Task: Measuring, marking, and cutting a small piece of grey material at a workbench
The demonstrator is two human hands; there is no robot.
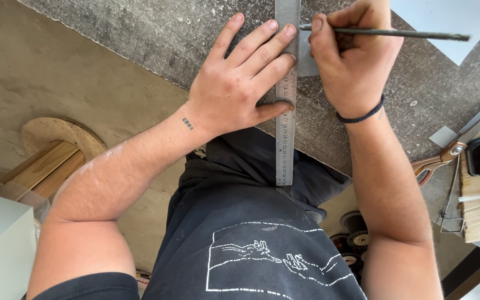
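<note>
L hand (234, 91) flat, fingers spread, pinning steel ruler (285, 105) to counter (140, 39) – R hand (351, 55) just right of ruler's long edge, fingers closed round thin scribe (395, 33), tip at edge.

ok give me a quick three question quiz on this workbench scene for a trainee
1. True or false: the left hand presses flat on the long steel ruler.
2. What does the right hand grip? A) red-handled metal snips B) thin dark metal rod C) a brush
3. Fill in: the red-handled metal snips lie on the person's ____ side of the grey speckled bench top.

Key
1. True
2. B: the thin dark metal rod, its tip beside the ruler's edge
3. right
</note>
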